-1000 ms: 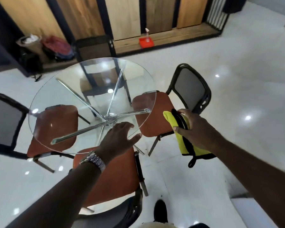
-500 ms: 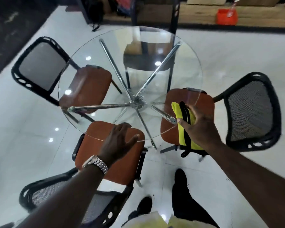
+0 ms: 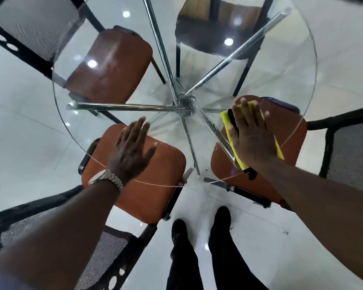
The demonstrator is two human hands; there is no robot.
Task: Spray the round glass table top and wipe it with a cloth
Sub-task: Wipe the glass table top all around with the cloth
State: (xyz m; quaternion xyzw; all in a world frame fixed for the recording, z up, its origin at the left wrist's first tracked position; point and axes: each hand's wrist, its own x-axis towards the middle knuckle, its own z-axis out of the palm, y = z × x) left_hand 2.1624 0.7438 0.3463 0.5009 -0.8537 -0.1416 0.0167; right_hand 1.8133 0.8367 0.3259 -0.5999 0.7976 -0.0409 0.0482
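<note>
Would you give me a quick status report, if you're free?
Left hand flat on glass top. Right hand presses yellow cloth down. Chairs tucked underneath.

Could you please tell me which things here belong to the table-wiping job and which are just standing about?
Job: glass table top, yellow cloth, right hand pressing the cloth, left hand open over glass.
Bystanders: three orange-seated chairs, dark chair, wristwatch.

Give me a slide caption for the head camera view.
Right hand presses a yellow cloth on the round glass table top; left hand open nearby.
</note>
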